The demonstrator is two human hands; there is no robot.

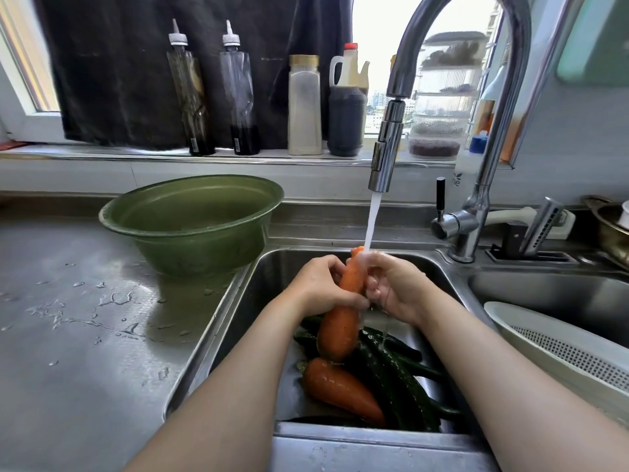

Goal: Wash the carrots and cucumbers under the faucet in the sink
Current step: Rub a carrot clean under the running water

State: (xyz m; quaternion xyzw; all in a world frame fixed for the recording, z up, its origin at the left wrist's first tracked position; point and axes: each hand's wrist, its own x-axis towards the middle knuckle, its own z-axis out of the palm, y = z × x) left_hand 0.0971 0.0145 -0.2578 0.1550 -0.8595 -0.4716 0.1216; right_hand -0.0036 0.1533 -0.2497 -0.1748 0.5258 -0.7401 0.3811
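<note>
I hold an orange carrot (340, 321) upright over the steel sink (238, 301). My left hand (323, 284) grips its middle from the left. My right hand (391, 284) curls round its upper part from the right. Water from the chrome faucet (388, 144) falls in a white stream (372, 219) onto the carrot's tip and my right fingers. A second carrot (340, 391) lies in the basin below. Several dark green cucumbers (398, 373) lie beside and under it.
A green bowl (190, 223) stands on the wet steel counter (85, 318) left of the sink. A white perforated colander (558, 349) leans in the right basin. Bottles and jars (304, 107) line the windowsill behind. The faucet's handle (449, 224) is at the back right.
</note>
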